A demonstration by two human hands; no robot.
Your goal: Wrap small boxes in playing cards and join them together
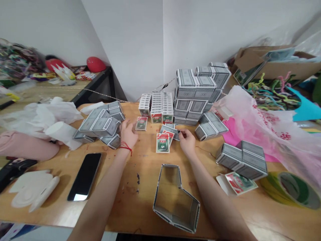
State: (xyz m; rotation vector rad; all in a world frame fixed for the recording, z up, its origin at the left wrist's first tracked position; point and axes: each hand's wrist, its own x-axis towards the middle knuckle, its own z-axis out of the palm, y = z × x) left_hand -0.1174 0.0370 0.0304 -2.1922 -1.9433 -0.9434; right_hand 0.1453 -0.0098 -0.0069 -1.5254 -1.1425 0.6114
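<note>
My left hand (128,135), with a red string on its wrist, is beside a pile of grey patterned card-box blocks (96,122). Its fingers are apart and appear to touch the pile's right side; nothing is visibly held. My right hand (187,143) pinches the right end of a flat grey patterned card box (173,131) between thumb and fingertip. Two green-and-red playing card boxes (163,144) overlap in front of that box, partly hiding it. Another playing card box (141,123) lies just right of my left hand. Between my forearms stands an open, hollow, angular frame (164,197) of patterned card.
Three rows of card boxes (156,105) stand at the back, beside a tall stack of patterned blocks (192,97). More blocks (242,160), an opened card box (240,182) and yellow tape (292,189) sit right. A phone (84,176) and white tissue roll (61,132) lie left.
</note>
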